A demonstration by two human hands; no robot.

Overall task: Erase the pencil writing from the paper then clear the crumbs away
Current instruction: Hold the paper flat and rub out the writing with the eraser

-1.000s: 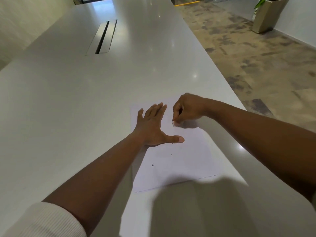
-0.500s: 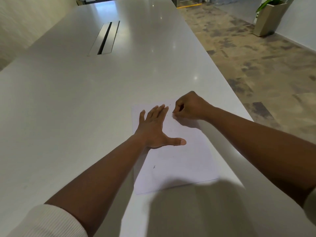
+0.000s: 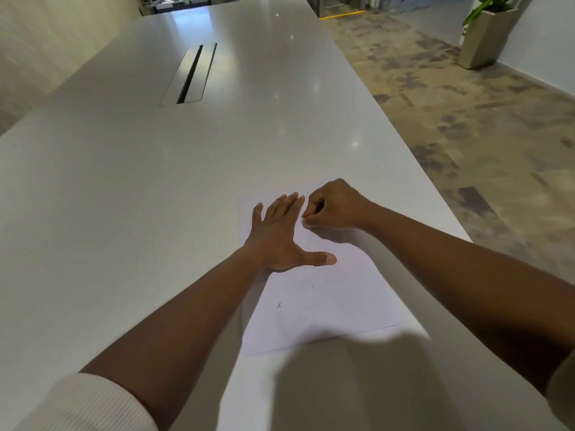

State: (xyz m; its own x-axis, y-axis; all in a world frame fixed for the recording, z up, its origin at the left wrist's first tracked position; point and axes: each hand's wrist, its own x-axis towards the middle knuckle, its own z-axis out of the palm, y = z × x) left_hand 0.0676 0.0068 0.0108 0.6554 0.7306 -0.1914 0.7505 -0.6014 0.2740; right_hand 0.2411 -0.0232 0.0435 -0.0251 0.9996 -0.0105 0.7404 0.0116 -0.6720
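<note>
A white sheet of paper [image 3: 336, 309] lies on the long grey table [image 3: 155, 188] near its right edge. My left hand [image 3: 280, 234] rests flat on the sheet's upper left part, fingers straight and thumb spread. My right hand [image 3: 334, 206] is curled over the sheet's top, pinching a small pale eraser [image 3: 306, 223] whose tip touches the paper. A small pencil mark [image 3: 279, 305] shows lower on the sheet, with a few tiny dark specks [image 3: 313, 286] nearby.
A metal cable slot [image 3: 189, 74] is set into the table's far middle. The table's right edge runs close beside the paper, with patterned floor beyond. A planter [image 3: 485, 35] stands at the far right. My shadow falls over the near table.
My right hand moved up the sheet and back down toward me with the eraser. My left hand stayed pressed on the paper.
</note>
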